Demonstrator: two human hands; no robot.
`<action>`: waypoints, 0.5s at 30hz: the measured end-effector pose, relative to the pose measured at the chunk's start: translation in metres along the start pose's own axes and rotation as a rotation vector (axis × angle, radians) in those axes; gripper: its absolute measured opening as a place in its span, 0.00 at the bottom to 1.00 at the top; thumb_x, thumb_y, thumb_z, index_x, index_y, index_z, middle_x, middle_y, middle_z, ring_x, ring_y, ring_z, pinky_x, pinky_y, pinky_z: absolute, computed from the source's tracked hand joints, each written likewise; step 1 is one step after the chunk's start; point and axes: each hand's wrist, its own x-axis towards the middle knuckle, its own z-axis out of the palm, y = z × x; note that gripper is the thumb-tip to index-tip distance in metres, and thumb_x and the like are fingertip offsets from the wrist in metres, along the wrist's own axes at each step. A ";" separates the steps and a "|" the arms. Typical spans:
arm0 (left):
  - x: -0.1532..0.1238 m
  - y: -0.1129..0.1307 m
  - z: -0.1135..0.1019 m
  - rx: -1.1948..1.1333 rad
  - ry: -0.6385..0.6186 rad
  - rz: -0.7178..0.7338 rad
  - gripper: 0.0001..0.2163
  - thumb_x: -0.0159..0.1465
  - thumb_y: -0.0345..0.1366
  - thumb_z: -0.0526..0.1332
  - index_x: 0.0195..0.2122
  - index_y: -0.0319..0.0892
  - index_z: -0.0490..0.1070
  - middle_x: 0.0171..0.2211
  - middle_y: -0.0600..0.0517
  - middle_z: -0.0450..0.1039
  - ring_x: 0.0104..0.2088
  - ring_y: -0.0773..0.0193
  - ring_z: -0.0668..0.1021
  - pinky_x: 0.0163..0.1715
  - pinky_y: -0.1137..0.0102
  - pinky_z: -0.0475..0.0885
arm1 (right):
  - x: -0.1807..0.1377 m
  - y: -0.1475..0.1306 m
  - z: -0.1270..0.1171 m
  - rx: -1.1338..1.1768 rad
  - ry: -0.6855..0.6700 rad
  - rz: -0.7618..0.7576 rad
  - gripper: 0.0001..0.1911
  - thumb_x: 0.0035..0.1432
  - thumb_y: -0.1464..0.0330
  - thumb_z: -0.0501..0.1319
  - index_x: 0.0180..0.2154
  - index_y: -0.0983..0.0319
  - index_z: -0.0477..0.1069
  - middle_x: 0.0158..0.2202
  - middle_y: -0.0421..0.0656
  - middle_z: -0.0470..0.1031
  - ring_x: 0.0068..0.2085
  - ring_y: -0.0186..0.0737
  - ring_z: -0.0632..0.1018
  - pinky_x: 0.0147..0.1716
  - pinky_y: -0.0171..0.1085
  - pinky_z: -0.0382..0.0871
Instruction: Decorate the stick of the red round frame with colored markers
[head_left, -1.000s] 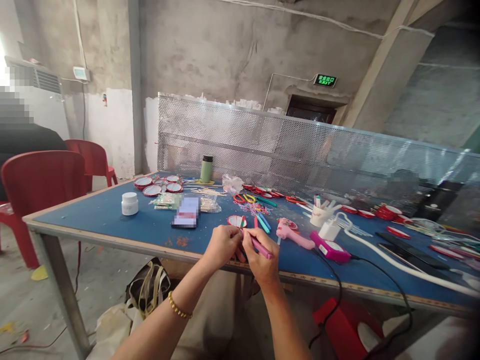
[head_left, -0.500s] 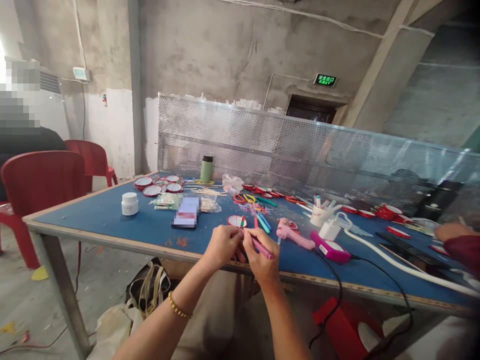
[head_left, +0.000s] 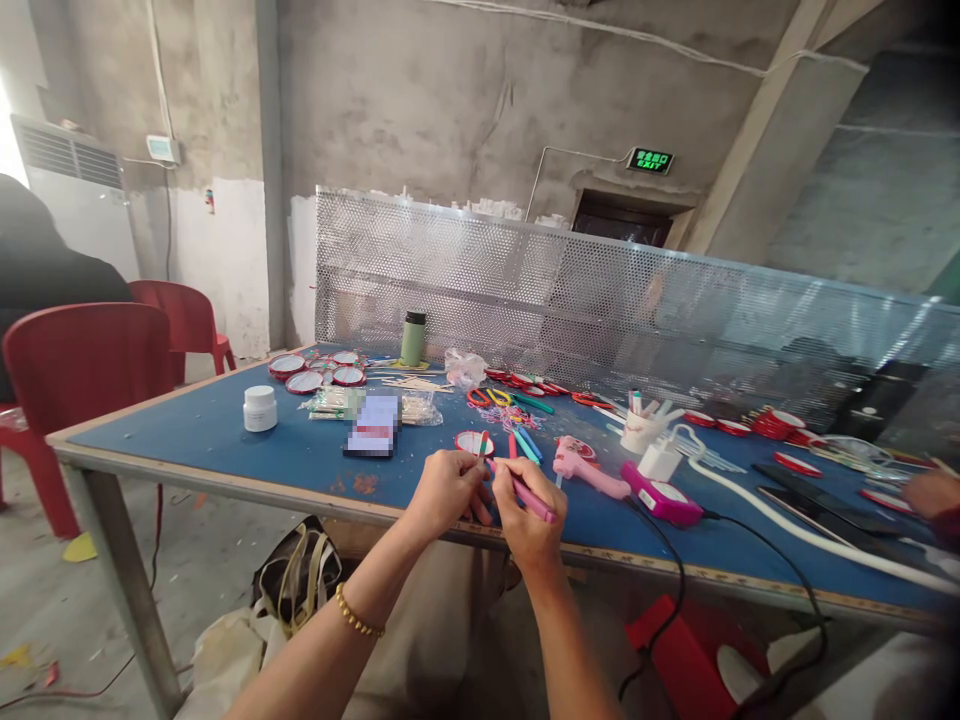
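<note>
My left hand point(head_left: 448, 487) is closed in a pinch on a thin stick point(head_left: 484, 444) with red and green colouring at its upper end. My right hand point(head_left: 529, 515) grips a pink marker pen point(head_left: 534, 497) like a writing tool, its tip close to the stick. Just beyond my fingers lies a round disc with a red rim point(head_left: 471, 440). Blue and teal markers point(head_left: 529, 446) rest to its right, alongside a red one. A pink glue gun point(head_left: 592, 478) lies farther right. The stick's lower end is hidden by my fingers.
On the left stand a white jar point(head_left: 260, 408) and a phone point(head_left: 373, 425) on bagged sticks. Scissors point(head_left: 499, 397), a green bottle point(head_left: 413, 338) and a cup point(head_left: 637, 430) sit farther back. A white cable point(head_left: 810, 542) crosses the right side, near another person's hand point(head_left: 930, 493).
My right hand and the pink marker have shifted slightly right, a little away from the stick. My left hand stays almost still. The other person's hand at right has moved outward.
</note>
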 end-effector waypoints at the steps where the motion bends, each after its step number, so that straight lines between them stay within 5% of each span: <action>1: 0.000 0.000 0.000 0.000 0.001 -0.002 0.14 0.63 0.38 0.55 0.21 0.41 0.66 0.13 0.55 0.70 0.16 0.65 0.78 0.14 0.77 0.66 | 0.000 0.000 0.000 -0.001 -0.004 -0.007 0.10 0.64 0.71 0.57 0.30 0.60 0.72 0.23 0.39 0.76 0.22 0.34 0.75 0.25 0.32 0.69; 15: 0.000 0.001 -0.001 0.062 0.016 0.040 0.14 0.62 0.40 0.54 0.20 0.43 0.63 0.12 0.55 0.71 0.15 0.64 0.77 0.15 0.76 0.67 | -0.002 0.004 0.002 -0.006 -0.076 -0.050 0.09 0.65 0.72 0.58 0.32 0.62 0.74 0.27 0.42 0.78 0.28 0.35 0.79 0.30 0.33 0.71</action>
